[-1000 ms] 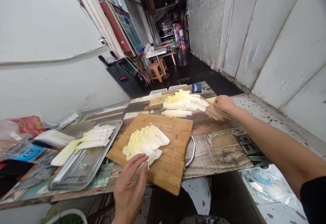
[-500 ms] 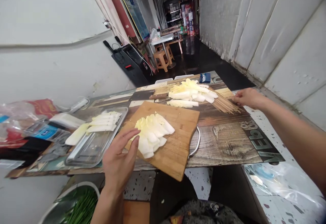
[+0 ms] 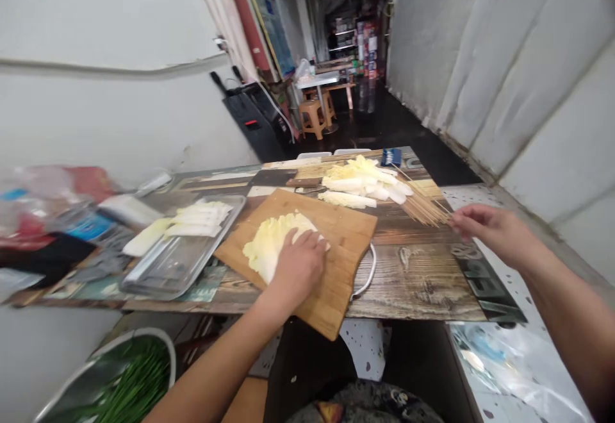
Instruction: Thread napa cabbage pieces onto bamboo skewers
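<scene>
On the wooden cutting board [image 3: 343, 224] lies a fanned pile of cut napa cabbage [image 3: 269, 237]. My left hand [image 3: 302, 259] rests palm down over the right part of that pile, fingers laid across it and partly hiding it. Off the table's right side, my right hand [image 3: 473, 224] pinches the near end of a thin bamboo skewer [image 3: 425, 193]. Beside it a bundle of skewers [image 3: 423, 210] fans out on the table. A heap of more cabbage pieces [image 3: 358, 176] lies partly over these skewers.
A clear plastic tray [image 3: 166, 279] with cabbage pieces stands left of the board. Behind the board lies a knife with a wooden handle [image 3: 303, 182]. A blue packet [image 3: 391, 157] sits at the far edge. Below left is a bowl of green stalks [image 3: 137, 378].
My left hand has moved right, from beside the cabbage pile onto it. My right hand has drawn a skewer slightly out of the bundle toward me. The view has shifted a little.
</scene>
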Tool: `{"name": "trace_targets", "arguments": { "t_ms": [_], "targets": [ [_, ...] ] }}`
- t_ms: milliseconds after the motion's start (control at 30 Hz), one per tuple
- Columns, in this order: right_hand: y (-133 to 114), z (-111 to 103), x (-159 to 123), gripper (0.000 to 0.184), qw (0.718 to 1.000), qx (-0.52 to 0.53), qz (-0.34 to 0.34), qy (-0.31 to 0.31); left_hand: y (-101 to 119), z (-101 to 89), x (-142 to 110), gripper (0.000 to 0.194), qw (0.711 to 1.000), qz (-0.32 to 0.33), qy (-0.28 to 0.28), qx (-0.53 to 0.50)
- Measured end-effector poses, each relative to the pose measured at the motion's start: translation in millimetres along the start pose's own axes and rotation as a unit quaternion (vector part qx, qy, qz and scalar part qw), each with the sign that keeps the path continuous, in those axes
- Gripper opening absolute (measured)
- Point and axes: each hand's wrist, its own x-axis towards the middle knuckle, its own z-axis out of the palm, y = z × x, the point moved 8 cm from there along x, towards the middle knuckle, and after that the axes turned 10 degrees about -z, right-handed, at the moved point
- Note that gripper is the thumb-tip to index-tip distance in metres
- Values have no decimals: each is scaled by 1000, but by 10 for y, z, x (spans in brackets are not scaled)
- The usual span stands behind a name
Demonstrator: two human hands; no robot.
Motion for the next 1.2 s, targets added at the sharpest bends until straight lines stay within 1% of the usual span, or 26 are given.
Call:
{"name": "trace_targets", "arguments": {
  "t_ms": [67, 133, 167, 200, 267, 400, 467, 600, 667, 733, 800, 833, 867, 900, 933, 967, 1000, 1067, 1100, 1133, 1167, 1200],
  "targets": [
    [-121, 141, -211, 27, 999, 16, -47, 13, 60, 89, 48, 23, 999, -2, -39, 18],
    [-187, 266, -388, 27, 995, 11, -92, 42, 82, 124, 104, 20, 998, -8, -56, 27],
    [-231, 317, -458, 26, 990, -22, -128, 62, 88, 127, 136, 19, 998, -10, -59, 31],
    [-266, 392, -513, 26, 983, -60, -159, 66, 94, 127, 168, 19, 997, -11, -62, 33],
    [-316, 574, -578, 29, 968, -128, -211, 52, 110, 116, 232, 20, 997, -8, -64, 35],
    [-375, 921, -600, 37, 927, -252, -276, -16, 131, 95, 332, 23, 998, 3, -56, 25],
    [-417, 1022, -600, 37, 905, -299, -299, -37, 126, 90, 364, 24, 999, 4, -48, 18],
    [-533, 1121, -571, 37, 889, -324, -321, -33, 158, 66, 391, 21, 999, 17, -39, -2],
    [-610, 1196, -542, 38, 884, -321, -338, -27, 191, -5, 398, 20, 999, 24, -26, -17],
    [-689, 1290, -516, 38, 882, -305, -358, -28, 245, -139, 375, 21, 999, 37, -3, -33],
    [-760, 1368, -507, 38, 882, -282, -376, -36, 321, -378, 280, 24, 992, 61, 49, -103],
    [-788, 1381, -510, 38, 884, -271, -380, -38, 340, -524, 199, 25, 980, 69, 84, -166],
    [-810, 1366, -518, 39, 888, -262, -377, -34, 318, -667, 103, 26, 959, 65, 117, -249],
    [-827, 1321, -533, 39, 893, -257, -368, -24, 256, -769, 4, 28, 930, 45, 139, -336],
    [-842, 1249, -558, 38, 900, -253, -355, -7, 165, -802, -81, 28, 898, 7, 137, -419],
    [-861, 1159, -597, 37, 907, -251, -338, 13, 69, -759, -151, 28, 863, -44, 110, -491],
    [-892, 1064, -655, 36, 912, -246, -326, 30, 12, -670, -210, 29, 823, -83, 61, -559],
    [-1011, 913, -818, 34, 918, -224, -326, 42, -53, -459, -312, 32, 708, -144, -27, -691],
    [-1105, 870, -917, 34, 916, -206, -343, 32, -57, -359, -351, 34, 649, -166, -61, -739],
    [-1208, 846, -1016, 35, 912, -192, -363, 15, -53, -276, -381, 36, 598, -185, -84, -775],
    [-1314, 837, -1113, 37, 904, -183, -386, -6, -42, -210, -403, 35, 560, -200, -100, -798],
    [-1416, 833, -1203, 38, 896, -176, -407, -23, -22, -165, -417, 34, 534, -209, -112, -812]
  ]
}}
